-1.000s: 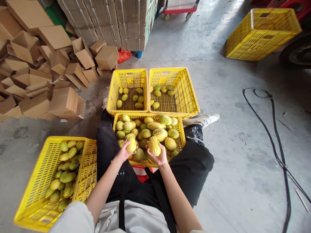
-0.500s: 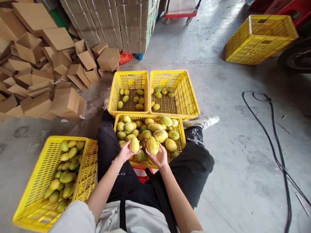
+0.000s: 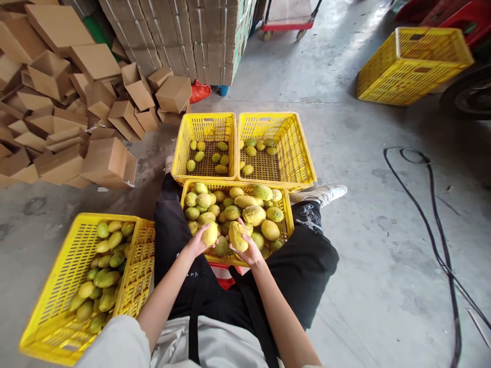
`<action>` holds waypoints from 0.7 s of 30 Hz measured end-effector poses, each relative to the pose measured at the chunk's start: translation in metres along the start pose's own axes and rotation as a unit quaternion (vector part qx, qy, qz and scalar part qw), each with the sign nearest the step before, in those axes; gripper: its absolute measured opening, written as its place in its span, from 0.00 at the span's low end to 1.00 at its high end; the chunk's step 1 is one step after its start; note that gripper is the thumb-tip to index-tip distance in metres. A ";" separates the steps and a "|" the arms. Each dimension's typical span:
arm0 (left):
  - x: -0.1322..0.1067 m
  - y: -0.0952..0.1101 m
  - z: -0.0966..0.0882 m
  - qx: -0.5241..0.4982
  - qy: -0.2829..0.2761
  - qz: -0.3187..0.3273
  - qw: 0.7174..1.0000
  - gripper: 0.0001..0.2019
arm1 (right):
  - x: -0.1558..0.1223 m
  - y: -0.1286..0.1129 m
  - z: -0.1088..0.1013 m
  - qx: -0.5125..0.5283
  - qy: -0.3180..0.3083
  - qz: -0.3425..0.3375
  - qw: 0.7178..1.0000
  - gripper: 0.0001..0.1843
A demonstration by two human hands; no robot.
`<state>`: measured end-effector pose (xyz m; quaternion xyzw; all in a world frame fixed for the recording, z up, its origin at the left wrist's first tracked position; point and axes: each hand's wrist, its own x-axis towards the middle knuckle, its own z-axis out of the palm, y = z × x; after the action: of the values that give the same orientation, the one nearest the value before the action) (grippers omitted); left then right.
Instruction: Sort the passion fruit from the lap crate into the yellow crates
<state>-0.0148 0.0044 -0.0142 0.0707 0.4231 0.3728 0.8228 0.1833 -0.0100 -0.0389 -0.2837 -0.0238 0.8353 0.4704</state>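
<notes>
My left hand (image 3: 198,242) is closed around a smooth yellow papaya (image 3: 209,233). A second, ridged yellow papaya (image 3: 238,236) sits in my right hand (image 3: 251,251), with the fingers and thumb wrapped around its sides. Both hands are just above the near part of a yellow crate (image 3: 290,217) between my legs. Yellow-green papayas (image 3: 254,215) of differing sizes fill this crate, and my hands and forearms hide some of them.
Beyond it stand a left yellow crate (image 3: 177,148) and a right yellow crate (image 3: 303,148), each with several small papayas. Another papaya crate (image 3: 42,301) is at my left. Cardboard boxes (image 3: 103,161) lie at far left; a black cable (image 3: 437,220) runs along the right floor.
Both papayas have turned in my hands. My right fingers have shifted around the ridged one, now reaching over its top right side. The left papaya has moved slightly left and down.
</notes>
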 end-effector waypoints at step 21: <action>0.001 0.004 0.000 -0.120 0.039 0.010 0.992 0.19 | 0.004 -0.003 0.007 0.024 -0.015 0.000 1.000 0.17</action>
<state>-0.0166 0.0083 -0.0129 -0.0386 0.4062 0.4310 0.8048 0.1803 -0.0041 -0.0339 -0.2600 -0.0105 0.8394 0.4772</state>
